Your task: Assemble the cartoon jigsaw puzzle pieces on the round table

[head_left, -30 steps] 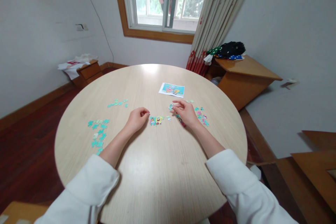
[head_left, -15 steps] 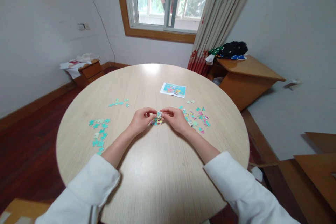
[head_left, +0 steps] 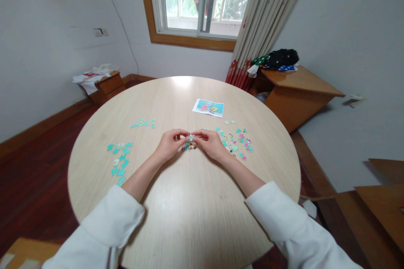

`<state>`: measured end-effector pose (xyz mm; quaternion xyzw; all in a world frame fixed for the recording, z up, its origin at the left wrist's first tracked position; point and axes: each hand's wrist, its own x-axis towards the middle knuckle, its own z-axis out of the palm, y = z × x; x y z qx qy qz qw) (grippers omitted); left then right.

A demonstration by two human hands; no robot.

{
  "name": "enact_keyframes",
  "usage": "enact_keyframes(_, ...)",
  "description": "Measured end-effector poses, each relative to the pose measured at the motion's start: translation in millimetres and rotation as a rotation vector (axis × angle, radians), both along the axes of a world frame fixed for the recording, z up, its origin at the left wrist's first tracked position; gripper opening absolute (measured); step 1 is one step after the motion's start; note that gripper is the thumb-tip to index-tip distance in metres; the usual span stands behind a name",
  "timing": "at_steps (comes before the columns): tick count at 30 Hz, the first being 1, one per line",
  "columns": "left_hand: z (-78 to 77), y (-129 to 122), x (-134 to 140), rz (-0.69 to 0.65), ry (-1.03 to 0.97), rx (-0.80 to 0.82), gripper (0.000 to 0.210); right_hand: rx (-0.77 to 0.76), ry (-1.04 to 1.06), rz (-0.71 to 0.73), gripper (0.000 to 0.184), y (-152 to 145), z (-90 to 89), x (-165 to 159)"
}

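Crowded work at the centre, with little room for error

A tab could be bent or popped loose if the small patterned puzzle section (head_left: 189, 146) is pressed unevenly, since it is reached from both sides by the left hand (head_left: 170, 145) and the right hand (head_left: 209, 143). A misfit could be missed, as its far part is partly masked by the fingers (head_left: 202, 133). It could also be skewed across the bench (head_left: 179, 214) by a harder push from one side. The loose mixed pieces (head_left: 242, 139) could be nudged by an outward swing of the right hand, beside which they are scattered.

The section is placed between the two hands, at the fingertips and slightly nearer the wearer. On each hand, thumb and forefinger are drawn close together at its far edge; whether a piece is clamped there cannot be told.
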<state>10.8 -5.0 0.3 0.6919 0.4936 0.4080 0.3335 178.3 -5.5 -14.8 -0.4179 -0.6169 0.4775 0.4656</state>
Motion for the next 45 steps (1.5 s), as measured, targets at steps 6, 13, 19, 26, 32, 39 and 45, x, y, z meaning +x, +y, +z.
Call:
enact_keyframes(6,-2.4,6.0,-5.0,0.042,-0.045,-0.034,0.02,0.042,-0.082,-0.016,0.029,-2.6,1.5,3.2)
enact_keyframes(13,-13.5,19.1,-15.1,0.107,-0.061,-0.079,0.021,0.183,-0.32,-0.073,0.024,-4.0,5.8,8.1)
enact_keyframes(19,-16.2,19.0,-13.9,0.104,0.001,-0.077,0.02,0.225,-0.381,-0.067,0.022,-6.6,9.9,11.2)
enact_keyframes(26,-12.5,17.5,-10.9,0.117,0.06,-0.067,0.017,0.268,-0.551,0.037,0.014,-7.7,13.4,10.3)
enact_keyframes(32,-10.4,16.0,-4.6,0.159,0.112,-0.052,0.015,0.303,-0.623,0.092,0.011,-7.2,14.8,11.6)
enact_keyframes(39,-6.7,12.2,-0.1,0.184,0.162,-0.046,0.01,0.32,-0.627,0.114,0.008,-8.4,17.0,11.5)
enact_keyframes(45,-6.6,11.2,0.7,0.198,0.176,-0.046,0.009,0.323,-0.632,0.114,0.009,-8.7,17.6,11.4)
